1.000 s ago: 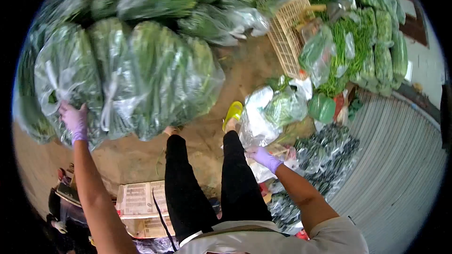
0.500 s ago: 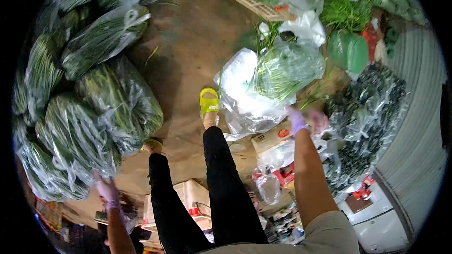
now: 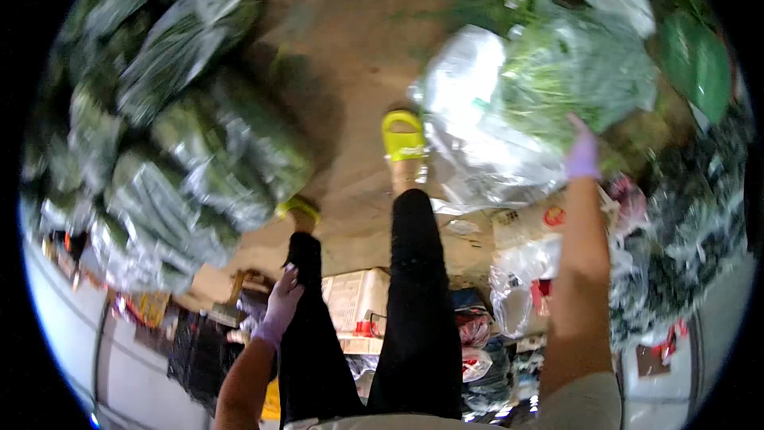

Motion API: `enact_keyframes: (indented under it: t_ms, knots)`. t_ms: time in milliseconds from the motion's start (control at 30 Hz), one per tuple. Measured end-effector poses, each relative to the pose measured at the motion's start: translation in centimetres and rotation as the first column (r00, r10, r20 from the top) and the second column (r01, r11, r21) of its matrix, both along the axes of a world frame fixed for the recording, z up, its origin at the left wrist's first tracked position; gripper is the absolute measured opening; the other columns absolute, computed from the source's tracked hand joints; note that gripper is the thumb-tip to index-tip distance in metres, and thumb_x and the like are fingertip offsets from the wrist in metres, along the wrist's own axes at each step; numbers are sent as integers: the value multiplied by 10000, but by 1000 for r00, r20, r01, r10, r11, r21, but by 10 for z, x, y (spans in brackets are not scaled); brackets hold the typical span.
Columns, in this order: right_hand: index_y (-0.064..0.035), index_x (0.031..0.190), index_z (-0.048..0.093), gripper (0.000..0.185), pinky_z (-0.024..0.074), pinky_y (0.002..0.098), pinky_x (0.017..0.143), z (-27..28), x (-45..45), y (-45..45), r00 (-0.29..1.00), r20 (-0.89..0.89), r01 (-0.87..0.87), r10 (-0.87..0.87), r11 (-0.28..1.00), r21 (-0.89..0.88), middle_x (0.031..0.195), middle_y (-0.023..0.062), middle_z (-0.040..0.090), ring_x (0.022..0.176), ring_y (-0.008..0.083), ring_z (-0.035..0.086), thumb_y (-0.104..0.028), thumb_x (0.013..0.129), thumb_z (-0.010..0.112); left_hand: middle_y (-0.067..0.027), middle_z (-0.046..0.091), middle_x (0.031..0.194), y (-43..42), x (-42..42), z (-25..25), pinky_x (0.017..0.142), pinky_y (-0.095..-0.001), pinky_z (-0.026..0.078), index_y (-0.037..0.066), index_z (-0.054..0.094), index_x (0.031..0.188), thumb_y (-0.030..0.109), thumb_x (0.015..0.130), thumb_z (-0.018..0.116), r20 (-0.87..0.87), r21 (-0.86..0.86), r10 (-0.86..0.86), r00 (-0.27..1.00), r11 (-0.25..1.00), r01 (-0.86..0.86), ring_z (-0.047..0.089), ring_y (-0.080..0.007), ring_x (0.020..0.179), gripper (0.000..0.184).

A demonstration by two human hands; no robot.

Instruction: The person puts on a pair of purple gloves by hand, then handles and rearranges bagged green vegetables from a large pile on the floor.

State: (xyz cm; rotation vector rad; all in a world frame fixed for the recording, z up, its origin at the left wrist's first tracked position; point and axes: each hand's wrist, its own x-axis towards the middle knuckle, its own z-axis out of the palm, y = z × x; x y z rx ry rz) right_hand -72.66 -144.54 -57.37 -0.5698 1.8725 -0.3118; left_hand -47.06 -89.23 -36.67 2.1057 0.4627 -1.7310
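Observation:
My right hand [image 3: 583, 150], in a thin purple glove, reaches to the near edge of a clear plastic bag of long green vegetables [image 3: 549, 84]. Its fingers are stretched out; blur hides whether they touch the bag. Under and beside that bag spreads a shiny, crumpled plastic sheet or bag [image 3: 469, 123] on the floor. My left hand [image 3: 280, 304], gloved the same way, hangs by my left leg with loosely bent fingers. Something small and whitish shows at its fingertips, too blurred to name.
Several plastic bags packed with greens [image 3: 171, 199] are piled on the left. A green plastic container [image 3: 695, 68] lies at the far right, above dark plastic-wrapped goods [image 3: 684, 215]. A beige crate [image 3: 358, 299] stands behind my legs. My yellow slippers [image 3: 403, 137] are on the brown floor.
The view has shifted, with the floor items now lower left or farther right. My left hand has moved away from the bagged greens to beside my leg. My right hand has reached up to the clear bag.

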Motion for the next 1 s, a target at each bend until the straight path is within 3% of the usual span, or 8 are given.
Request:
enact_keyframes:
  t_ms: [100,200,367,467,667,700,867,1000]
  knots:
    - [-1,986,563,288,441,334,753,23,-17,-49,962,255,-114,100,993,41,910,84,573,841,214,546,-146,739,594,-135,453,1237,0,5,2,972,-274,300,-22,377,1239,55,809,515,41,10,97,994,995,-97,422,-189,1148,457]
    - [-33,971,570,286,405,334,830,139,47,-54,927,170,-330,334,942,-53,996,91,547,927,210,514,-206,744,567,-130,483,1202,-30,24,12,946,-271,332,-7,359,1254,95,814,533,41,11,-40,998,999,40,456,-182,1106,484]
    - [-12,1199,395,652,316,357,920,291,117,31,812,-281,-514,512,855,74,1072,129,482,1048,257,422,-273,651,634,-100,487,1182,-93,51,5,920,-318,353,60,319,1298,239,830,549,-145,-182,219,965,953,-244,458,-183,1076,551]
    - [5,1217,351,721,376,351,869,347,157,77,826,-4,-561,563,824,73,1088,156,462,981,251,468,-263,621,655,-77,435,1256,-125,54,-2,919,-373,348,100,244,1340,432,836,482,-359,-213,269,894,909,-359,439,-213,1110,649]
    - [53,1109,438,647,473,288,699,431,270,199,762,276,-632,586,766,117,911,77,519,787,193,542,-110,525,663,-91,515,1139,-127,69,22,882,-363,394,59,411,1236,364,879,448,-693,-314,592,412,266,-911,501,-207,1001,472]
    - [53,1111,429,629,482,277,685,435,284,221,679,410,-699,608,706,111,919,80,521,774,185,550,-81,540,655,-89,545,1086,-96,62,5,842,-355,432,47,457,1190,292,894,438,-723,-445,567,394,55,-894,536,-185,932,384]
    - [57,1092,332,494,509,296,688,457,349,312,166,655,-975,737,221,-1,922,130,561,757,204,599,84,673,593,-98,553,1057,8,135,71,787,-332,468,56,431,1206,269,893,428,-338,-610,882,327,59,-791,554,-193,912,379]
    - [50,933,536,270,499,297,708,477,422,408,-7,810,-968,586,199,-152,884,91,592,821,170,595,56,685,643,-106,547,1071,148,209,145,802,-337,462,39,431,1203,236,880,450,-290,-737,935,205,-82,-671,549,-201,932,379]
